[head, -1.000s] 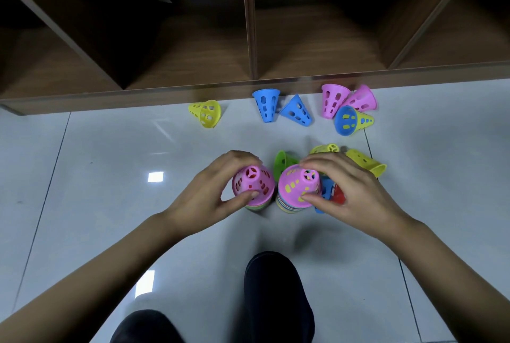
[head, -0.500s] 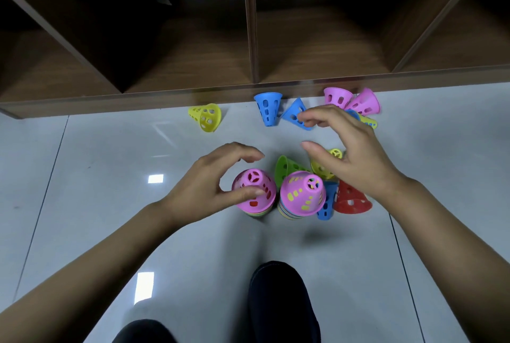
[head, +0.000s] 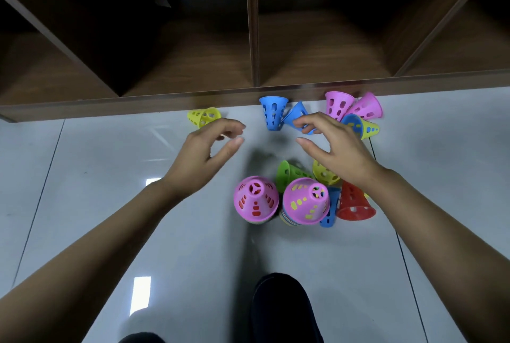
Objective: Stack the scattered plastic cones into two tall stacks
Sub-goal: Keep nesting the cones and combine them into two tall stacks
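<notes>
Both the left hand [head: 205,146] and the right hand [head: 338,149] hover wide and empty over the floor [head: 96,204], between two pink-topped stacks [head: 278,200] and loose cones [head: 273,116] along the shelf's front edge; the cones, judged light, stiff and perforated, suit a pinch across the narrow top.

My left hand [head: 204,149] hangs left of the frame's centre, fingers curled over the thumb with a gap between, holding nothing. My right hand [head: 335,146] hangs right of centre, likewise spread and empty. Both bare forearms run in from the lower corners, converging toward the middle.
</notes>
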